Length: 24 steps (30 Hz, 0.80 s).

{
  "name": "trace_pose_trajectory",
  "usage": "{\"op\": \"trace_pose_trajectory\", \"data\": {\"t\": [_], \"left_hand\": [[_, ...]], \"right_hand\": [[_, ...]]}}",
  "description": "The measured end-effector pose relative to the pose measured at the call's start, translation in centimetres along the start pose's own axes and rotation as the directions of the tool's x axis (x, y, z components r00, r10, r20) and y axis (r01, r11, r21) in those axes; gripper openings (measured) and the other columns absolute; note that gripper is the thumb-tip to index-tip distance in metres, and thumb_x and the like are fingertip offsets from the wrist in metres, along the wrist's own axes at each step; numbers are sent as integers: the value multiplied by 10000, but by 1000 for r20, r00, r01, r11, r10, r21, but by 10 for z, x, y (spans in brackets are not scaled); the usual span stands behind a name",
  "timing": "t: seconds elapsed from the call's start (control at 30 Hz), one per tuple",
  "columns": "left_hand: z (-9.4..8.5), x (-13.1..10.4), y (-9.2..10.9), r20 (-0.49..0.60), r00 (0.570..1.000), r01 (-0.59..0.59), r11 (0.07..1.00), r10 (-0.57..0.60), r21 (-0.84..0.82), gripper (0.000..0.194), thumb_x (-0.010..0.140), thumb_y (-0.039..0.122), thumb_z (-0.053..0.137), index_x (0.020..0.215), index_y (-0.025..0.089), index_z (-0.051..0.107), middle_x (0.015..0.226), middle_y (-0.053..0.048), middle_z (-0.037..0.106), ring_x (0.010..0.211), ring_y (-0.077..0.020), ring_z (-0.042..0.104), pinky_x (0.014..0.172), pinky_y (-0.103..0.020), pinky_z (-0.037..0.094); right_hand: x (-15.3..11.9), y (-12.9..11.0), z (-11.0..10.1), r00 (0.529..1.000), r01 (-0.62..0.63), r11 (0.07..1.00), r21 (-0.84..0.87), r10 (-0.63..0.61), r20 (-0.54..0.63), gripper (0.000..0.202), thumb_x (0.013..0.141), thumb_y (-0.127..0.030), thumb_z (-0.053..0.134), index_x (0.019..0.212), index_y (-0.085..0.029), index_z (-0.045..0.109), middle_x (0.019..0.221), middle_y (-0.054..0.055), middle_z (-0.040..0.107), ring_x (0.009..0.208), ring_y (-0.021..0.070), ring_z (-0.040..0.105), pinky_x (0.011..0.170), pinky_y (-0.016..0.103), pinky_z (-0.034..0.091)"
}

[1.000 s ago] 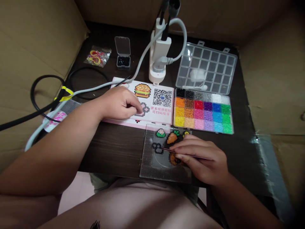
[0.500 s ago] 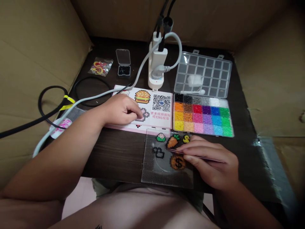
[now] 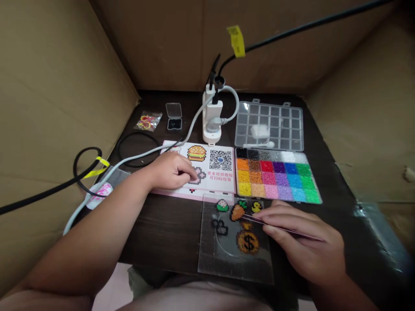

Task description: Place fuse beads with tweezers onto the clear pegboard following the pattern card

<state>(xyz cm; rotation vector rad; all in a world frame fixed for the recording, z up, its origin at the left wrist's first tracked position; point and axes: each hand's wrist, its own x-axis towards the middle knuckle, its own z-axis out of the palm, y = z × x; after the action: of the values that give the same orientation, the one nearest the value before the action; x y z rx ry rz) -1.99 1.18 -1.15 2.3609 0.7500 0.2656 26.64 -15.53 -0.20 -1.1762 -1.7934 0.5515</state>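
Note:
My left hand [image 3: 173,171] rests on the printed pattern sheet [image 3: 221,184], its index fingertip on the grey-pink paw picture and the other fingers curled under. Pinched in my right hand [image 3: 301,235] are pink tweezers [image 3: 292,232], whose tips point left over the clear pegboard [image 3: 207,263], near the orange carrot [image 3: 237,212]. On the board are also a green and pink bead figure [image 3: 222,205], a yellow duck [image 3: 256,207], a black bead outline [image 3: 222,227] and an orange-brown coin with a dollar sign [image 3: 248,242].
Behind the board lies a box of coloured beads [image 3: 279,176] with its clear lid [image 3: 269,125] open. A white power strip [image 3: 212,136] with cables stands centre back. A small black-bead box [image 3: 174,124] and a bag of rings [image 3: 148,122] are back left.
The view has tilted up, so the table things appear lower. The tweezer tips have shifted slightly right relative to the carrot. My left hand stays at the paw picture.

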Motion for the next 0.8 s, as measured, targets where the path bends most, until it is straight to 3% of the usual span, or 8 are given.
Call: {"op": "trace_pose_trajectory", "data": {"t": [0.2, 0.37, 0.6, 0.8], "left_hand": [[-2, 1, -1, -40, 999, -23, 999, 24, 28, 339, 734, 120, 499, 833, 225, 806, 782, -21, 786, 664, -132, 681, 694, -282, 528], [-1, 1, 0, -40, 999, -24, 999, 25, 42, 358, 731, 114, 502, 863, 250, 806, 802, -14, 792, 714, -144, 707, 724, -298, 541], [-1, 1, 2, -48, 999, 5, 994, 0, 107, 420, 736, 108, 488, 989, 242, 794, 929, -17, 806, 821, -156, 737, 805, -313, 550], [1, 1, 3, -39, 999, 10, 992, -5, 128, 415, 746, 125, 489, 994, 252, 796, 883, -8, 804, 785, -152, 727, 758, -298, 537]], "right_hand": [[1, 0, -1, 1000, 2, 1000, -24, -2, -28, 201, 802, -87, 706, 899, -258, 748, 848, -20, 790, 777, 150, 751, 804, 258, 628], [4, -2, -1, 1000, -6, 1000, -16, 6, -18, 228, 797, -80, 698, 911, -268, 759, 831, -12, 790, 758, 169, 755, 720, 261, 653], [1, -1, -2, 999, -6, 999, -52, 4, -33, 167, 806, -116, 709, 885, -256, 757, 834, -9, 790, 756, 158, 753, 748, 242, 652], [3, -2, -2, 1000, -8, 999, -42, 7, -25, 208, 813, -90, 698, 916, -263, 750, 853, -18, 788, 782, 144, 753, 752, 218, 647]]}}
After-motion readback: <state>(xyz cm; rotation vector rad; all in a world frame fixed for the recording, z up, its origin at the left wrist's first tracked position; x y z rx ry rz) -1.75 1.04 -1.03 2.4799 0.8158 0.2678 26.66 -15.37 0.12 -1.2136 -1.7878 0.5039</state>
